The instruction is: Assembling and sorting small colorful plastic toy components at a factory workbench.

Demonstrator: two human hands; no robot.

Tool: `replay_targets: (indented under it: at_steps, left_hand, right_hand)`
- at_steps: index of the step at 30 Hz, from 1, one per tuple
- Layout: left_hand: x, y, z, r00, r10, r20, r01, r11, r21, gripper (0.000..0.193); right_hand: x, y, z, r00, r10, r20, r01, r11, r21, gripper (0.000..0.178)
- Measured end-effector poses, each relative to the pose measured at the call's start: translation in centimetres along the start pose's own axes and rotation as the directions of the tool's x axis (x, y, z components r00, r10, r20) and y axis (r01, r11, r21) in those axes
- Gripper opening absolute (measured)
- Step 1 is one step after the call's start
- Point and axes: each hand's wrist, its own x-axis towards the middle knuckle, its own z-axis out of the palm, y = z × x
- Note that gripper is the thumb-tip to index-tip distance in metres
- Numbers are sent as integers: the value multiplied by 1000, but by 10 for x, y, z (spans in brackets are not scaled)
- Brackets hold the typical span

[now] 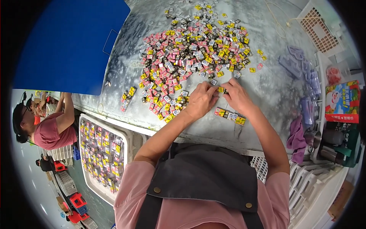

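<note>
A big loose pile of small box-shaped packets (190, 53) in pink, black, yellow and white covers the middle of the grey tabletop. At its near edge, my left hand (201, 100) and my right hand (240, 98) meet fingertip to fingertip. Pinched between them is a small yellow packet (220, 89), with a dark one touching my right fingertips. Just below my right hand lies a short row of packets (229, 115), set side by side. Loose packets (166, 103) spread beside my left wrist. My fingers partly hide what they hold.
Another short packet row (128, 98) lies at the left, near a blue panel (68, 42). A white tray (84, 168) holding many packet rows stands left of me. A co-worker (57, 131) is beyond it. At right are a purple cloth (297, 133) and a colourful box (341, 101).
</note>
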Motion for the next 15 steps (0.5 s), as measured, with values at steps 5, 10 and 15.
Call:
replay_targets:
  at_steps: [5,10,15]
  left_hand:
    - [8,-7,10,1000,-30,6,30,998,46,26]
    - [14,-4,12,999,-39,8,38,999,37,25]
    - [10,-9,12,997,-79,-19,78,996,-50,24]
  right_hand:
    - [0,5,-3,999,-7,38,6,1000,27,32]
    - [7,9,-4,997,-73,35,72,997,35,22]
    - [1,12,-5,997,-35,69,26,991,129,23]
